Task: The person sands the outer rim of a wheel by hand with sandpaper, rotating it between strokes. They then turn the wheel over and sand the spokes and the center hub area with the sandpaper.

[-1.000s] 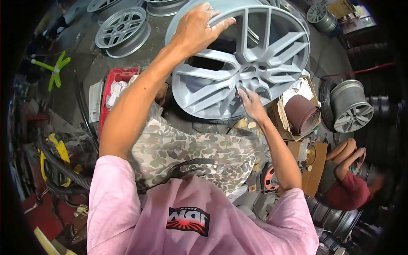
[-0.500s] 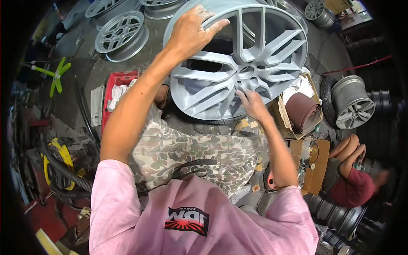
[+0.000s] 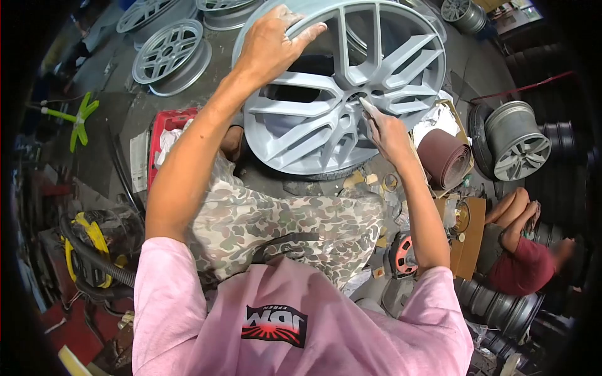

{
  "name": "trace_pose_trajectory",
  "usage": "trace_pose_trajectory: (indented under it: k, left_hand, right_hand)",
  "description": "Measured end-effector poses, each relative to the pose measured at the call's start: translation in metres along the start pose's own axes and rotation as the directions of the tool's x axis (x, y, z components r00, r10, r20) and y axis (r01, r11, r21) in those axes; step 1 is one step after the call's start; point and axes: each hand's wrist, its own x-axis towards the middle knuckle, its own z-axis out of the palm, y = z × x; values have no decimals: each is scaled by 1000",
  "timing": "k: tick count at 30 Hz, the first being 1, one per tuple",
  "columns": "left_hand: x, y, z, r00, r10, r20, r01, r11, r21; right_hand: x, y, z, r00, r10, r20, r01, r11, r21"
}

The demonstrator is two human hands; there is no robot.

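Note:
A grey alloy wheel rim (image 3: 290, 108) with paired spokes stands tilted in front of me, its spoked face toward me. My left hand (image 3: 271, 49) grips its upper left edge, with the thumb stretched along the lip and the other fingers curled over the outside. At the centre hub, my right hand (image 3: 387, 133) touches the bore with its fingertips. Those fingers are drawn together, and anything small between them is hidden. Pale dust coats the fingers of both hands. A black tire (image 3: 338, 174) shows beneath the rim's lower edge.
More bare rims (image 3: 168, 53) lie at the upper left. On the right are a roll of brown sandpaper (image 3: 439, 160) in a cardboard box, a silver rim (image 3: 517, 138) and a seated person (image 3: 520, 266). A red crate (image 3: 153, 147) and a vacuum hose (image 3: 94, 257) are left.
My right hand has moved up from a bolt hole below the hub to the central bore. My left hand keeps its hold on the rim's edge; the view has shifted slightly.

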Motion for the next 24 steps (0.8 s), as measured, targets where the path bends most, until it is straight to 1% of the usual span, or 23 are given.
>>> trace_pose_trajectory:
  k: [2,3,4,5,6,7,8,9,10,11,12,13,14,15,16,18,19,20,21,22,23,24]
  left_hand:
    - [-7,-9,2,981,-196,2,196,978,68]
    - [-9,-9,4,983,-174,-57,175,985,4]
    - [-6,-10,4,982,-177,-70,178,984,8]
    - [-5,-12,4,984,-169,-51,170,985,33]
    - [-7,-11,4,987,-162,-18,162,985,54]
    - [-6,-5,2,982,-189,-5,189,982,23]
    - [-8,-5,3,983,-185,7,185,982,21]
    - [-7,-7,3,979,-205,6,205,979,21]
    - [-7,-9,3,974,-227,-2,227,974,24]
    - [-8,-10,5,987,-150,-51,152,987,41]
    - [-8,-11,5,987,-154,-51,156,987,44]
    - [-8,-11,4,987,-153,-44,155,987,40]
    - [-7,-9,5,988,-148,-32,149,988,30]
    - [-7,-8,5,986,-167,-9,167,986,11]
    - [-7,-7,4,988,-156,-8,156,988,3]
    - [-7,-7,1,982,-191,9,189,977,99]
    - [-8,-4,-2,973,-228,31,224,970,95]
    - [-7,-4,-2,972,-232,28,228,969,96]
    - [-7,-4,-1,979,-205,13,203,976,75]
    - [-7,-4,1,985,-175,1,175,983,54]
    - [-6,-3,1,983,-183,11,182,980,77]
    - [-5,-2,0,982,-187,25,184,978,99]
  right_hand:
    - [5,12,21,998,-55,8,55,964,-260]
    - [4,10,40,1000,-14,-28,6,966,-259]
    - [4,10,65,989,2,-149,-17,995,-100]
    - [12,0,70,972,222,-76,-179,912,369]
    - [15,-9,69,916,390,96,-328,590,738]
    - [21,-13,53,901,370,228,-338,266,903]
    - [26,-15,38,892,305,335,-322,-94,942]
    - [23,-23,48,904,320,284,-251,-143,958]
    - [14,-23,60,827,433,359,-377,-46,925]
    - [6,-7,81,914,396,89,-275,444,853]
    - [-3,9,95,964,230,-132,-118,819,561]
    - [-2,15,72,977,27,-211,9,986,169]
    - [1,17,39,962,-184,-201,130,958,-256]
    - [8,21,20,975,-184,-123,128,921,-367]
    - [19,5,-5,976,-213,-47,161,847,-506]
    - [28,0,-10,946,-322,29,265,721,-641]
    - [25,0,-3,946,-324,31,267,720,-641]
    - [18,3,11,958,-282,-50,192,764,-616]
    - [12,6,28,964,-234,-130,116,804,-584]
    - [9,1,52,994,-41,-102,-8,900,-435]
    - [14,-12,60,990,133,-37,-138,947,-291]
    - [24,-28,63,955,294,50,-284,948,-146]
